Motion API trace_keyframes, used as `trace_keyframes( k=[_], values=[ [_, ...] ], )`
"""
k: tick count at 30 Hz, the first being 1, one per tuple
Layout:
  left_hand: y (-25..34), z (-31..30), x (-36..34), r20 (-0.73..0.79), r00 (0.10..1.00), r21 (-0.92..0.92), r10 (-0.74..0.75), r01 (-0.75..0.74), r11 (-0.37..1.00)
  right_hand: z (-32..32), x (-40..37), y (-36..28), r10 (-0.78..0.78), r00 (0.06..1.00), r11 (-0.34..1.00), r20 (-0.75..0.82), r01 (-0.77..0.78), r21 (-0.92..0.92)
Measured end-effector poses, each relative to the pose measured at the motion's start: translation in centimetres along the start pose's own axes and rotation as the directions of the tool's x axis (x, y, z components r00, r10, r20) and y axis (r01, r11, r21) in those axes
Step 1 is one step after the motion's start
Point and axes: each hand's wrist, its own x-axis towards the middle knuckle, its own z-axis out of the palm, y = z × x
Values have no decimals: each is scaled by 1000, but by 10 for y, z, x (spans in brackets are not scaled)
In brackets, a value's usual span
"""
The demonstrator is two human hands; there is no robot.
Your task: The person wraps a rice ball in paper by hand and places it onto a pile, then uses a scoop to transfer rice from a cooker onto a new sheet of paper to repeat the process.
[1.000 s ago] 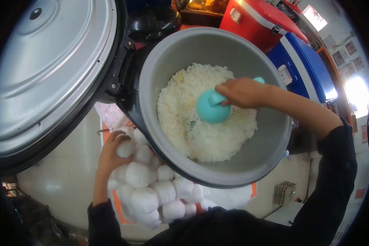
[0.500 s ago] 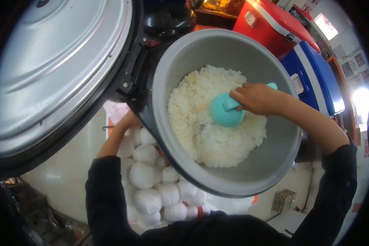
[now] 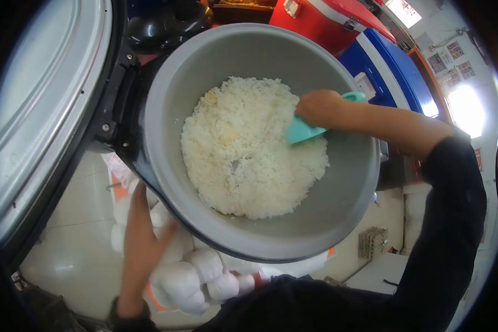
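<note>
Head view: the right hand [image 3: 321,108] was closed around the handle of a teal scoop [image 3: 303,133], close to its bowl. The scoop was tilted, with its edge pressed into the right side of the cooked rice [image 3: 243,155]. I think this short grip gave more control over the edge.

The rice lay as a wide heap on the bottom of a big grey pot [image 3: 337,221]. The lid [image 3: 39,110] of the cooker was swung open to the left, so the whole mouth of the pot was free for the arm, which came in from the right.

The left hand [image 3: 141,238] was at the near left, below the rim of the pot. Its fingers were stretched out and held nothing, as far as the blur let me see. It touched, or nearly touched, a pile of white balls [image 3: 177,279]. These lay on the table [image 3: 77,221] just beside the pot, partly under its near rim, probably for easy reach. At the far right stood a red box [image 3: 326,16] and a blue box [image 3: 395,66].
</note>
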Motion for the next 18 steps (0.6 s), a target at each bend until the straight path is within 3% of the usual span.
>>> trace_keyframes(
  k=[2,3,5,6,7,9,10,12,14,16,18],
  values=[
    [39,6,-37,-52,997,277,61,-45,960,-2,0,-5,-7,999,999,50,5,36],
    [50,16,-52,-52,997,264,56,-41,964,-5,2,-8,-20,997,997,77,14,74],
    [68,30,-75,-108,994,4,29,-29,1000,-7,3,-10,-42,993,994,114,31,101],
    [75,40,-77,-108,994,-4,22,-23,1000,-8,4,-11,-58,989,990,138,40,132],
    [77,55,-76,-91,994,-135,-58,45,990,-10,5,-13,-61,988,991,142,42,127],
    [76,83,-73,-37,988,-386,-147,122,915,-15,9,-21,-62,949,976,310,-8,218],
    [70,92,-71,-49,987,-385,-150,120,915,-18,10,-22,-62,951,978,302,-3,211],
    [64,102,-73,-90,991,-441,-97,48,896,-15,7,-29,-296,897,938,329,207,280],
    [59,94,-81,-123,990,-401,-62,8,916,-12,8,-40,-312,878,924,362,192,330],
    [52,95,-77,-113,989,-497,-97,28,867,-6,17,-50,-335,857,904,391,176,389],
    [44,96,-82,-130,988,-475,-79,8,880,-6,20,-60,-423,814,875,399,251,414]
  ],
)
